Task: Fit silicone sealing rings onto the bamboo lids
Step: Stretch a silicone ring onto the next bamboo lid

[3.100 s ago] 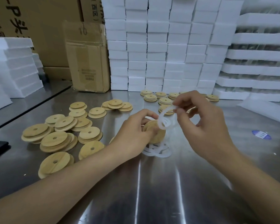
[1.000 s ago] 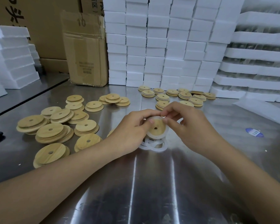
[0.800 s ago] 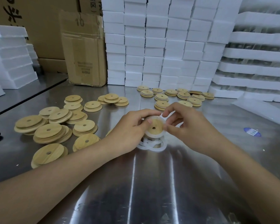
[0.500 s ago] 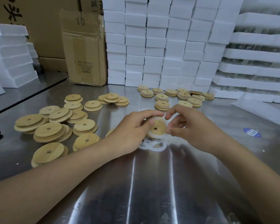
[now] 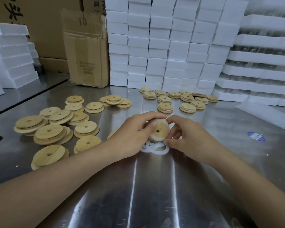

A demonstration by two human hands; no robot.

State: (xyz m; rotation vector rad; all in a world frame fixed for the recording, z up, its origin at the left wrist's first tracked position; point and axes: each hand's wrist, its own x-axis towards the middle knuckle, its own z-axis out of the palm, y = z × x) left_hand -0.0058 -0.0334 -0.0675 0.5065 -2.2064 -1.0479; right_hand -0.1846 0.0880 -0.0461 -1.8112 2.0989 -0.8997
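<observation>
Both hands are closed around one bamboo lid (image 5: 160, 129), held tilted just above the counter (image 5: 155, 186). The left hand (image 5: 132, 137) grips its left edge with the thumb pressed on the wooden face. The right hand (image 5: 187, 137) curls round the right edge, its fingertips pinching the white silicone ring (image 5: 153, 138) against the lower rim. Whether that ring sits all the way round I cannot tell, since fingers cover much of the edge.

The likely trouble is the stretched ring snapping back off one side as another is pushed on, or seating twisted so that the seal bulges. A slack left grip would let the lid turn in the palm and spoil the fit. Directly under the hands lie loose rings (image 5: 156, 148) — a dragging finger could snag one and pull it toward the bare lids (image 5: 56, 129) on the left.
</observation>
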